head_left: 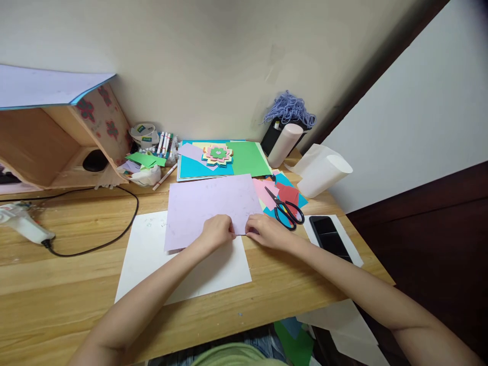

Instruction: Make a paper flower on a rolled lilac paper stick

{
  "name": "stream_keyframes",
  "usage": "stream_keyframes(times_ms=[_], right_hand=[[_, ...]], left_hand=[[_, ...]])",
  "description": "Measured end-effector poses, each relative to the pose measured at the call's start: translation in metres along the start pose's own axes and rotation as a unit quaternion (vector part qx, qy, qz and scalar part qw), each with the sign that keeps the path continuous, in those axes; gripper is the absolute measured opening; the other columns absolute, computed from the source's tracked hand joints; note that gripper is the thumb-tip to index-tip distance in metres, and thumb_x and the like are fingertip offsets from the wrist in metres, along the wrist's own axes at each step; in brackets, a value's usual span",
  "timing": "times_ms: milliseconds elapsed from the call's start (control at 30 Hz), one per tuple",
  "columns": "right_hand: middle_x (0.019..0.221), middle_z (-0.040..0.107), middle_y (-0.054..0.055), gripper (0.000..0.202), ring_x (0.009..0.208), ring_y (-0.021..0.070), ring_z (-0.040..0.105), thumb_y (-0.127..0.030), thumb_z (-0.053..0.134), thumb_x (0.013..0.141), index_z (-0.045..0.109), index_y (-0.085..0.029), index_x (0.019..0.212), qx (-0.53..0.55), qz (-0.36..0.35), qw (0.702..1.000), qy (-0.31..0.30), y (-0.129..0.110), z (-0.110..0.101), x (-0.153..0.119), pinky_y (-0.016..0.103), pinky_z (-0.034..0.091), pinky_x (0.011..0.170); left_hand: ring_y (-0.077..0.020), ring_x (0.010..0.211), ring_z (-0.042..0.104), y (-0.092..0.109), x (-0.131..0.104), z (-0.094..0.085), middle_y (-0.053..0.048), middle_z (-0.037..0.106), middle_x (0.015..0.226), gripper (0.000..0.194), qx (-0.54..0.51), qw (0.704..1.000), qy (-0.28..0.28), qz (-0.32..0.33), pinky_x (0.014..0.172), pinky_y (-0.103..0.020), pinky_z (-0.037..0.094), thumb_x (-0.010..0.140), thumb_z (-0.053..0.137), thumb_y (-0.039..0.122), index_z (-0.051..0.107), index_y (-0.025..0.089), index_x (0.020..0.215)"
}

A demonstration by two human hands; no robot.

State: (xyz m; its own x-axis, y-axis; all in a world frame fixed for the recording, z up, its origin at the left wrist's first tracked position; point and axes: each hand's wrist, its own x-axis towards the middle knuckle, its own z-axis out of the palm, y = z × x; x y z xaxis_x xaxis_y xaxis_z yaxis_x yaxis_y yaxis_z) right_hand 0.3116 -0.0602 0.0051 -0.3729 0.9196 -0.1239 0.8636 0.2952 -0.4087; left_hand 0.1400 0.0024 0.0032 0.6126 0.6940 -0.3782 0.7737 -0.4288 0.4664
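Note:
A large lilac paper sheet [206,203] lies slightly raised over a white sheet [152,269] on the wooden table. Both hands pinch its near edge, toward the right corner. My left hand [219,230] has its fingers curled on that edge. Just to its right, my right hand [265,231] is closed on the same edge, with a small gap between the hands. Black-handled scissors [285,208] rest on coloured paper scraps [290,193] beyond my right hand.
A layered paper flower [218,154] lies on coloured sheets [249,157] by the wall. Right: a phone [330,236], a white paper roll [324,178] and blue yarn [290,109]. Left: a glue gun [25,223] with its cord, markers [165,143] and a box [57,147].

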Motion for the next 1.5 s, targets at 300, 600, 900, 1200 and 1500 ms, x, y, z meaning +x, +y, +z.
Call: stream_keyframes(times_ms=[300,600,900,1200,1500], right_hand=[[0.075,0.069,0.005,0.012,0.068,0.0155,0.06,-0.015,0.055,0.073,0.067,-0.019,0.071,-0.006,0.137,0.988,-0.074,-0.005,-0.005,0.019,0.023,0.036,0.055],[0.069,0.067,0.003,0.024,0.061,0.0141,0.058,-0.043,0.069,0.061,0.065,-0.019,0.064,-0.004,0.22,0.972,-0.077,0.016,-0.007,0.022,0.022,0.028,0.046],[0.067,0.066,0.001,0.018,0.062,0.0124,0.057,-0.036,0.067,0.065,0.064,-0.018,0.064,0.056,0.211,0.976,-0.024,0.044,-0.007,0.0,0.02,0.032,0.05],[0.07,0.064,0.004,0.017,0.065,0.0139,0.055,-0.033,0.063,0.071,0.064,-0.017,0.066,0.064,0.164,0.984,0.031,0.037,-0.003,-0.009,0.022,0.035,0.056],[0.065,0.062,0.001,0.022,0.061,0.0122,0.055,-0.037,0.068,0.065,0.06,-0.016,0.066,0.153,0.174,0.972,0.052,0.051,0.006,-0.012,0.021,0.037,0.054]], left_hand=[[-0.0172,0.07,0.06,0.013,0.013,0.008,-0.001,0.068,0.073,0.006,-0.019,1.0,0.011,-0.003,0.056,-0.025,0.04,0.066,0.063,0.027,0.065,0.022,0.064],[-0.0216,0.077,0.061,0.018,0.026,-0.008,-0.003,0.068,0.083,0.025,0.035,0.998,-0.031,-0.049,0.058,-0.027,0.041,0.054,0.072,0.036,0.061,0.02,0.071],[-0.0186,0.074,0.06,0.017,0.022,-0.006,-0.001,0.068,0.079,0.018,0.02,0.999,-0.022,-0.034,0.057,-0.024,0.04,0.056,0.07,0.031,0.063,0.021,0.069],[-0.016,0.072,0.06,0.03,0.028,0.01,0.0,0.068,0.076,0.014,-0.038,0.999,0.025,0.003,0.056,-0.024,0.037,0.065,0.066,0.035,0.063,0.021,0.064],[-0.0164,0.073,0.06,0.029,0.036,0.01,0.002,0.067,0.078,0.019,-0.046,0.998,0.027,-0.026,0.055,-0.024,0.036,0.059,0.071,0.034,0.06,0.021,0.068]])
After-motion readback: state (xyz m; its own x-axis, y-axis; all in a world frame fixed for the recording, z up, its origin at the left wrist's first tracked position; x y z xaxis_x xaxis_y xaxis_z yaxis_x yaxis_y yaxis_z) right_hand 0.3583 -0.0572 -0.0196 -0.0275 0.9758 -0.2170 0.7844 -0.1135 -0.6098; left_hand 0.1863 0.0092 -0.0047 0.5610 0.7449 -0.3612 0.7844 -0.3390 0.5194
